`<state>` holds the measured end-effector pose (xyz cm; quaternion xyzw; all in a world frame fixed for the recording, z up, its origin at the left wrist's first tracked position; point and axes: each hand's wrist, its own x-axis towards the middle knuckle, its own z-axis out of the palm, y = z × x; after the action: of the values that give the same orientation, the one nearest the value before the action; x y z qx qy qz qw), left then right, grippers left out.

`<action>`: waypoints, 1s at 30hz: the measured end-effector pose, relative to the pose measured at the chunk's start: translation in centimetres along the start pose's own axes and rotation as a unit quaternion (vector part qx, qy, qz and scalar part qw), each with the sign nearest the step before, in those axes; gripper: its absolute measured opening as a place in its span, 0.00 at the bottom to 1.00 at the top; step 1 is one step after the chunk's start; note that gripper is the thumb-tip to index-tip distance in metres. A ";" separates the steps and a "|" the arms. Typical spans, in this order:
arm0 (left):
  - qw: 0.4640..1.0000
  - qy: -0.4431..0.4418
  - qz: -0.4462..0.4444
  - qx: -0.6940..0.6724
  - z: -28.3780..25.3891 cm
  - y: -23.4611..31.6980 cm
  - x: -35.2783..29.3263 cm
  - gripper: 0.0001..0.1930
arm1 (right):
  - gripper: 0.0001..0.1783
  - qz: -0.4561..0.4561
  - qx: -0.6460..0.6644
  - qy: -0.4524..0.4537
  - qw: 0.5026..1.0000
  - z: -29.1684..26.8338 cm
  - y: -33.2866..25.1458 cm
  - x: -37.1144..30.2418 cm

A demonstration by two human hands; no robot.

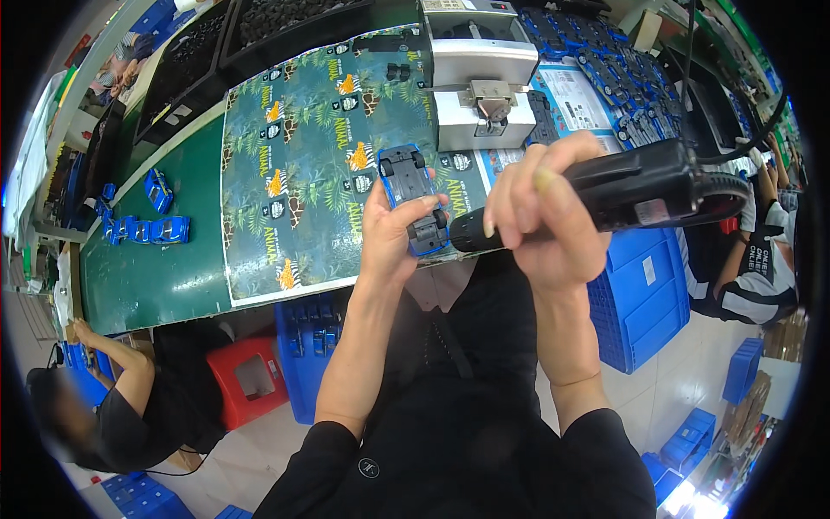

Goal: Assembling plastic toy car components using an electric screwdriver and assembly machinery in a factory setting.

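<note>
Your left hand (391,232) holds the oblong blue-and-black toy car (403,177), underside up, long axis roughly fore-aft; right of it, your right hand (551,208) grips the black cylindrical power tool (635,183), nose beside the car's near end

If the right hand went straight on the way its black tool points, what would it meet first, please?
Probably the blue toy car in the left hand; the tip of the black tool appears beside its near end, though depth is unclear.
</note>
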<state>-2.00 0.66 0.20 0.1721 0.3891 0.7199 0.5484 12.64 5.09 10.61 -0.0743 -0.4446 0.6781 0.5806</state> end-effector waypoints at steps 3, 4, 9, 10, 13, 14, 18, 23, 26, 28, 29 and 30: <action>1.000 0.003 -0.001 -0.007 0.0 0.0 -0.1 0.22 | 0.12 0.026 -0.026 -0.010 0.999 -0.1 0.8 -0.4; 1.000 0.005 0.000 -0.007 0.0 0.0 -0.2 0.22 | 0.12 0.028 -0.025 -0.011 0.999 0.0 0.9 -0.5; 0.999 0.016 -0.012 -0.028 0.4 0.1 -0.4 0.21 | 0.13 0.003 -0.099 -0.056 0.993 -0.6 2.7 -0.9; 0.999 0.019 -0.014 -0.028 0.3 0.1 -0.3 0.21 | 0.13 0.006 -0.098 -0.056 0.994 -0.6 2.8 -0.8; 0.999 0.011 -0.036 -0.022 0.1 0.6 -0.2 0.20 | 0.17 -0.005 -0.115 -0.120 0.986 -0.4 2.9 -0.5; 0.999 0.016 -0.035 -0.021 0.0 0.7 -0.3 0.20 | 0.17 -0.002 -0.112 -0.121 0.986 -0.5 3.0 -0.6; 0.999 0.014 -0.034 -0.038 0.3 0.5 -0.1 0.21 | 0.17 0.003 -0.113 -0.140 0.984 -0.8 2.9 -0.4; 0.999 0.012 -0.042 -0.032 0.1 0.5 0.0 0.20 | 0.17 0.005 -0.095 -0.123 0.988 -0.6 3.1 -0.6; 0.998 0.017 -0.046 -0.043 0.2 0.7 -0.2 0.20 | 0.16 -0.003 -0.049 -0.080 0.996 -0.4 3.5 -1.0; 0.998 0.012 -0.027 -0.050 0.4 0.4 -0.1 0.16 | 0.16 0.003 -0.039 -0.045 0.998 -0.5 3.3 -1.2; 0.998 0.008 -0.025 -0.049 0.4 0.4 0.0 0.16 | 0.16 -0.001 -0.039 -0.045 0.998 -0.5 3.2 -1.3; 0.996 -0.001 -0.037 -0.079 0.2 0.2 0.1 0.16 | 0.16 0.009 -0.025 -0.041 0.999 -0.6 3.0 -1.4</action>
<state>-2.06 0.81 0.48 0.1145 0.3367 0.7277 0.5866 11.23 4.42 7.62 -0.0650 -0.4837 0.6745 0.5539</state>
